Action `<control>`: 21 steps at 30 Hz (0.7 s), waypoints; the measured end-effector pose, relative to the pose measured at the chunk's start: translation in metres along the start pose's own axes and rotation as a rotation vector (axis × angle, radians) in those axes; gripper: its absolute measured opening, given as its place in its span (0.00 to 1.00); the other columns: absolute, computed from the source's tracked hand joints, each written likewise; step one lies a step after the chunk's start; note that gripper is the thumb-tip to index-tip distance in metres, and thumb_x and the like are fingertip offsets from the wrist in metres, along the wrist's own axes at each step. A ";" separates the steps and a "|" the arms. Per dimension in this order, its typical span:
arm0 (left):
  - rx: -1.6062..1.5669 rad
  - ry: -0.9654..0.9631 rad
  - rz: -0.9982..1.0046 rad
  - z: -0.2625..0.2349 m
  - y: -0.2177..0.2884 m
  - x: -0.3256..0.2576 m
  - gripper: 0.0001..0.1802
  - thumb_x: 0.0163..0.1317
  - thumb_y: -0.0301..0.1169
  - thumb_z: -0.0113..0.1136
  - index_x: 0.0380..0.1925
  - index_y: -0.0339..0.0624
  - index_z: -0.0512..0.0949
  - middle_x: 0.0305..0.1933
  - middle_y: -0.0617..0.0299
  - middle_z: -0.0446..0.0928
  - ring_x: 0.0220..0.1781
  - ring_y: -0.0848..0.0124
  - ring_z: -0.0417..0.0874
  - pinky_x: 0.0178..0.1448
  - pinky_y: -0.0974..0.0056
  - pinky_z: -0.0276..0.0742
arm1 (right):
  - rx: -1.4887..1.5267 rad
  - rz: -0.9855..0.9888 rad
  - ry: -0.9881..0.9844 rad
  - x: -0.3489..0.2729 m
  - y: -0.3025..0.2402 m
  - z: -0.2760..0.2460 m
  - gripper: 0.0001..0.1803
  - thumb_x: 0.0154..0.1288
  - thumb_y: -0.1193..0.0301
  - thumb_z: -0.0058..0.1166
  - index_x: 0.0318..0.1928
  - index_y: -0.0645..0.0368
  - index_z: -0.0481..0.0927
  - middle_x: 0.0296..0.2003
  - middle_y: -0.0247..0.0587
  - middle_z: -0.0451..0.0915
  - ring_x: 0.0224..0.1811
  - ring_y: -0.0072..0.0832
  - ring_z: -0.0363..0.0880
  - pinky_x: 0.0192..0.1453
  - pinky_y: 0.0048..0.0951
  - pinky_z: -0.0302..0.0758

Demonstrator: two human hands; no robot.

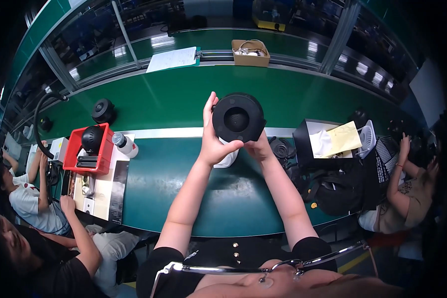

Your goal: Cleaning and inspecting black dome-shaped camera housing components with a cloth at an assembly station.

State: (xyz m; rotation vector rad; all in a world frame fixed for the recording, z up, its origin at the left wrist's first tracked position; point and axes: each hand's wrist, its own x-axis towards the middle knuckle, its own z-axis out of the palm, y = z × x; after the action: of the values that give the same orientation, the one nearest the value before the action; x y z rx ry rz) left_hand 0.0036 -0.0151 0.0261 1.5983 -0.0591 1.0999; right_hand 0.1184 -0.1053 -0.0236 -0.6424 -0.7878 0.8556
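I hold up a round black speaker-like housing [238, 117] with a dark hollow in its middle, above the green bench. My left hand [212, 136] grips its left side, thumb along the lower rim. My right hand [258, 147] supports it from below and behind, mostly hidden by the housing. A white cloth [228, 160] hangs under the housing between my palms; which hand pinches it I cannot tell.
A red bin [74, 149] with a black round part and a clear bottle [124, 144] stand at left. Another black housing [104, 110] sits on the green belt [174, 99]. A cardboard box [251, 52] and papers lie beyond. Black bags and an open box [303, 144] are at right. Other people sit either side.
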 end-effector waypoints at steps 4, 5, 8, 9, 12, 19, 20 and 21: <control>0.083 -0.073 0.001 -0.002 0.014 0.003 0.46 0.33 0.50 0.72 0.54 0.37 0.68 0.69 0.48 0.43 0.70 0.53 0.49 0.67 0.52 0.53 | 0.117 0.004 0.031 -0.006 0.003 0.011 0.46 0.36 0.78 0.66 0.60 0.57 0.60 0.56 0.37 0.66 0.59 0.31 0.66 0.62 0.32 0.65; 0.087 -0.084 0.007 -0.002 0.016 0.003 0.45 0.33 0.49 0.72 0.53 0.37 0.68 0.69 0.48 0.45 0.70 0.54 0.50 0.67 0.52 0.53 | 0.125 0.013 0.040 -0.007 0.001 0.014 0.45 0.36 0.78 0.65 0.60 0.57 0.61 0.55 0.37 0.67 0.58 0.32 0.67 0.62 0.32 0.66; 0.148 -0.107 0.052 -0.006 0.015 0.003 0.45 0.33 0.48 0.72 0.53 0.37 0.68 0.68 0.47 0.48 0.69 0.54 0.51 0.67 0.53 0.54 | 0.141 0.022 0.038 -0.008 -0.002 0.022 0.44 0.36 0.78 0.65 0.59 0.57 0.62 0.55 0.37 0.67 0.58 0.31 0.67 0.61 0.33 0.66; 0.204 -0.119 0.087 -0.007 0.015 0.003 0.46 0.34 0.48 0.72 0.54 0.38 0.67 0.67 0.47 0.50 0.69 0.54 0.52 0.67 0.53 0.54 | 0.148 0.025 0.030 -0.009 -0.003 0.023 0.43 0.36 0.77 0.65 0.59 0.57 0.63 0.55 0.37 0.67 0.58 0.31 0.67 0.62 0.33 0.66; 0.103 -0.106 0.064 -0.010 0.022 0.005 0.48 0.33 0.47 0.74 0.57 0.38 0.65 0.67 0.47 0.52 0.69 0.54 0.53 0.67 0.54 0.55 | 0.160 0.013 0.013 -0.008 -0.002 0.026 0.44 0.37 0.78 0.65 0.60 0.57 0.61 0.55 0.38 0.67 0.58 0.31 0.67 0.62 0.33 0.66; 0.754 -0.201 0.166 -0.022 0.051 0.012 0.56 0.27 0.47 0.76 0.60 0.38 0.61 0.49 0.54 0.67 0.50 0.58 0.66 0.54 0.56 0.65 | 0.019 0.042 -0.083 0.000 -0.001 0.013 0.47 0.34 0.82 0.64 0.60 0.57 0.57 0.56 0.38 0.66 0.59 0.33 0.66 0.63 0.35 0.64; 0.868 -0.208 0.120 -0.024 0.058 0.013 0.55 0.26 0.48 0.76 0.58 0.37 0.63 0.46 0.56 0.68 0.47 0.60 0.66 0.50 0.57 0.66 | -0.067 0.098 -0.038 -0.002 0.000 0.009 0.47 0.33 0.82 0.63 0.60 0.56 0.58 0.55 0.38 0.66 0.58 0.32 0.66 0.63 0.34 0.64; 0.876 -0.225 0.123 -0.028 0.058 0.014 0.49 0.25 0.47 0.76 0.51 0.35 0.68 0.41 0.57 0.69 0.45 0.61 0.67 0.48 0.59 0.66 | -0.062 0.099 -0.040 -0.001 0.001 0.011 0.47 0.33 0.82 0.63 0.60 0.56 0.58 0.55 0.38 0.66 0.58 0.32 0.66 0.63 0.34 0.64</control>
State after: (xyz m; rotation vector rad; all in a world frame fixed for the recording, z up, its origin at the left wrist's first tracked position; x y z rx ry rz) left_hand -0.0384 -0.0074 0.0766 2.5254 0.2065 1.0972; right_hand 0.1085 -0.1037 -0.0186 -0.7257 -0.8262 0.9396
